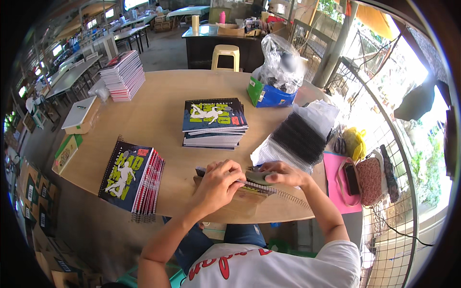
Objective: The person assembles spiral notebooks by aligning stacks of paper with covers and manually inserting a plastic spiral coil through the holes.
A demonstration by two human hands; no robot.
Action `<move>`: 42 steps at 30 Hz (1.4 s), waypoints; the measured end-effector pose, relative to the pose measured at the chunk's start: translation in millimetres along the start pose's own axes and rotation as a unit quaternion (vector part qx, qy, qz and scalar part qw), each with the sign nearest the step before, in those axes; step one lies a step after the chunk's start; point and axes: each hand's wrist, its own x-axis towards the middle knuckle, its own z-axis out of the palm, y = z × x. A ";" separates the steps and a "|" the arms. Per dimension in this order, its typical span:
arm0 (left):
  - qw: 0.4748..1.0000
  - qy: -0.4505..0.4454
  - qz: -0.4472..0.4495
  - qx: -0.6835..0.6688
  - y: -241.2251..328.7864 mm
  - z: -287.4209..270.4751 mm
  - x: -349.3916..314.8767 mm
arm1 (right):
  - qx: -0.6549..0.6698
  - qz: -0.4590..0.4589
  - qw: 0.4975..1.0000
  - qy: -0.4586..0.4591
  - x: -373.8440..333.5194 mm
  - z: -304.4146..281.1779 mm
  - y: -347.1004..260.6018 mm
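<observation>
At the table's near edge I hold a notebook [254, 183] with its punched edge turned up toward me. A thin spiral coil [290, 196] runs along that edge and sticks out past it to the right. My left hand [218, 181] is closed, its fingertips pinching at the edge beside the coil. With the thumb on the near side, my right hand [283, 174] grips the notebook farther right. Beneath them lies a brown board or block [240, 204]. The hands hide much of the notebook.
A notebook stack [213, 122] stands mid-table, with coil-bound notebooks [127, 177] to the left and a taller stack [122, 77] behind. Black coils [300, 137] lie on white wrapping at right. Beyond are a blue-green box [273, 96], a pink sheet [338, 187], a pouch [370, 180] and wire mesh [389, 225].
</observation>
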 end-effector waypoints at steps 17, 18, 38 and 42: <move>0.994 0.061 -0.085 -0.010 -14.4 -10.6 -11.1 | 0.007 0.041 0.999 0.027 12.8 7.6 10.5; 0.994 0.063 -0.085 -0.011 -14.8 -11.4 -9.4 | 0.245 -0.004 0.966 0.079 8.0 16.4 12.3; 0.991 0.103 -0.034 -0.083 -36.7 -15.1 -10.0 | -0.166 0.095 0.981 -0.020 35.0 3.8 -23.7; 0.989 0.096 -0.057 -0.097 -33.6 -6.1 -12.2 | 0.124 -0.117 0.985 0.026 24.8 9.7 -26.3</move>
